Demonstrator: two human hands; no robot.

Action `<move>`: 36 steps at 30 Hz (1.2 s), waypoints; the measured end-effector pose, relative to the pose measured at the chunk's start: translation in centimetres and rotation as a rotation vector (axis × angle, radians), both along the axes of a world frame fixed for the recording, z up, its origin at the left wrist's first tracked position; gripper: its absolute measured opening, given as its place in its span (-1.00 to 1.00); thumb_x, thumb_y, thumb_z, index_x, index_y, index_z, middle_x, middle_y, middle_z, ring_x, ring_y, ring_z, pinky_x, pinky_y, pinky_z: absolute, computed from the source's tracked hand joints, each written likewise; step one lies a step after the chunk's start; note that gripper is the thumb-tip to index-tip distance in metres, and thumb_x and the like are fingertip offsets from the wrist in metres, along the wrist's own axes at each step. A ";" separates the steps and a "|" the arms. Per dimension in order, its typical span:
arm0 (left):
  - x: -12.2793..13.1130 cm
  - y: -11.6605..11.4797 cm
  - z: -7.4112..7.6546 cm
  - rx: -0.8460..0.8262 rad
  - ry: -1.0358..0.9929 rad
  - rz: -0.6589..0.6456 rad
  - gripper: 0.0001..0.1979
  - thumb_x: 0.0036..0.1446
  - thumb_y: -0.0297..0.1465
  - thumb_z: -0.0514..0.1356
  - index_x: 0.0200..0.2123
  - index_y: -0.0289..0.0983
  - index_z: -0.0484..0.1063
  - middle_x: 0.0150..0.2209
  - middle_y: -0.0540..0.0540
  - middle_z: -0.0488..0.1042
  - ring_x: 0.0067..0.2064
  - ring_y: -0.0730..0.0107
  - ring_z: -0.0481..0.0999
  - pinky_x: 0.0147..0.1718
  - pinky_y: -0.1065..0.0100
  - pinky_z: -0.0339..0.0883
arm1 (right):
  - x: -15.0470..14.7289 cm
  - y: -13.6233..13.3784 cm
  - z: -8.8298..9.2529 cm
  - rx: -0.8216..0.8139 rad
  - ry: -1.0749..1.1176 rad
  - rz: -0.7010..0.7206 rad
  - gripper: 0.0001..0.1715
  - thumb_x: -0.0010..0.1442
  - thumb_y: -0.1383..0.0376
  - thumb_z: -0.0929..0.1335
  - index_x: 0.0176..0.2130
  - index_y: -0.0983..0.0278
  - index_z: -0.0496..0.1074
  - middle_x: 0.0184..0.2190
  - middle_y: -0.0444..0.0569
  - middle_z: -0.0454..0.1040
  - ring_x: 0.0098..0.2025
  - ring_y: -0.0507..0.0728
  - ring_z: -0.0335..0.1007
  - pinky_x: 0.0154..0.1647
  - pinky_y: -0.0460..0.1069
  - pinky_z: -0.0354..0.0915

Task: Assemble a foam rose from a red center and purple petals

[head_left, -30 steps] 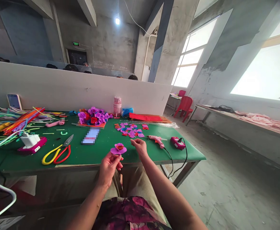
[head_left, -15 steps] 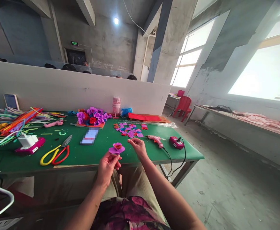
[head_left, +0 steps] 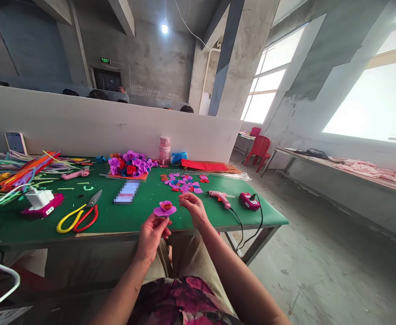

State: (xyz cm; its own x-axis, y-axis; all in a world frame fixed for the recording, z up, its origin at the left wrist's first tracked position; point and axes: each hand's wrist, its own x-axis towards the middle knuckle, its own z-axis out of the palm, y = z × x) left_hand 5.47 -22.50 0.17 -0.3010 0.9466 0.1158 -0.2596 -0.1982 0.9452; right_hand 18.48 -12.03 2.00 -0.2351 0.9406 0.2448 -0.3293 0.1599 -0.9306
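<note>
A purple paper flower [head_left: 165,209] with an orange-red centre is pinched in my left hand [head_left: 153,234], above the front edge of the green table. To its right, my right hand [head_left: 193,208] is raised with thumb and fingertips drawn together; anything between them is too small to make out. Just beyond lie scattered purple, red and blue petals [head_left: 184,183]. The pink glue gun [head_left: 220,197] rests right of my right hand, its black cord running to a magenta box [head_left: 249,201].
Scissors [head_left: 88,212] lie at the left, near a plug adapter [head_left: 39,201] and colourful stems [head_left: 31,171]. Finished flowers [head_left: 132,164], a pink bottle [head_left: 164,151] and red paper [head_left: 204,165] line the back by a white partition [head_left: 116,122].
My right hand has shifted very slightly left, toward the flower. My left hand keeps its hold on the flower, almost unmoved.
</note>
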 end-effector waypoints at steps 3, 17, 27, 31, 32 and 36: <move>0.0 0.0 0.0 0.002 -0.007 -0.003 -0.62 -0.08 -0.19 0.37 -0.25 -0.30 0.45 -0.49 0.00 0.52 -0.59 0.55 0.39 -0.65 0.52 0.24 | 0.1 -0.2 0.0 -0.060 0.026 0.056 -0.89 -0.10 0.26 0.46 -0.47 0.24 0.52 -0.55 -0.18 0.41 -0.46 0.00 0.28 -0.33 -0.08 0.21; -1.3 1.4 2.0 -0.125 -0.020 0.026 -0.55 -0.30 -0.12 0.45 -0.43 -0.35 0.52 -0.50 -0.04 0.53 -0.62 0.55 0.39 -0.67 0.50 0.27 | -0.1 -2.8 0.1 0.210 -0.517 -0.027 -0.75 -0.02 0.11 0.46 -0.49 0.25 0.57 -0.51 -0.08 0.57 -0.40 0.12 0.44 -0.28 -0.01 0.29; -1.4 1.7 1.2 -0.085 0.133 -0.051 -0.68 -0.21 -0.19 0.41 -0.45 -0.33 0.56 -0.63 0.01 0.45 -0.62 0.50 0.37 -0.63 0.47 0.26 | 0.4 -4.0 2.0 0.261 -0.733 -0.074 -0.86 0.02 0.24 0.45 -0.51 0.26 0.54 -0.53 -0.11 0.54 -0.45 0.06 0.41 -0.40 -0.10 0.24; -1.5 1.8 0.7 -0.047 0.269 -0.047 -0.74 -0.09 -0.20 0.34 -0.43 -0.30 0.53 -0.65 0.02 0.43 -0.63 0.48 0.37 -0.61 0.45 0.27 | 0.5 -4.3 2.6 0.286 -0.813 -0.078 -0.88 0.02 0.29 0.45 -0.52 0.26 0.53 -0.55 -0.11 0.53 -0.47 0.05 0.38 -0.45 -0.10 0.18; -1.5 1.8 0.7 -0.031 0.292 -0.050 -0.75 -0.07 -0.20 0.33 -0.44 -0.29 0.51 -0.65 0.03 0.42 -0.63 0.48 0.36 -0.61 0.45 0.26 | 0.5 -4.4 2.7 0.293 -0.829 -0.078 -0.87 0.02 0.29 0.45 -0.52 0.26 0.53 -0.55 -0.12 0.53 -0.48 0.05 0.37 -0.46 -0.10 0.17; -1.5 1.7 0.7 0.000 0.282 -0.084 -0.74 -0.03 -0.19 0.30 -0.44 -0.29 0.46 -0.64 0.06 0.38 -0.62 0.53 0.31 -0.61 0.48 0.21 | 0.6 -4.3 2.7 0.303 -0.815 -0.075 -0.85 0.03 0.24 0.45 -0.52 0.25 0.53 -0.56 -0.12 0.52 -0.49 0.04 0.36 -0.46 -0.10 0.17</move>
State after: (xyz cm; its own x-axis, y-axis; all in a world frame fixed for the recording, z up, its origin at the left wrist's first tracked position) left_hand 3.98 -20.82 0.82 -0.1774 0.9668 0.1841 -0.0023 -0.1875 0.9823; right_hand 19.09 -16.37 4.68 -0.3857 0.8825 0.2693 0.4419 0.4329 -0.7857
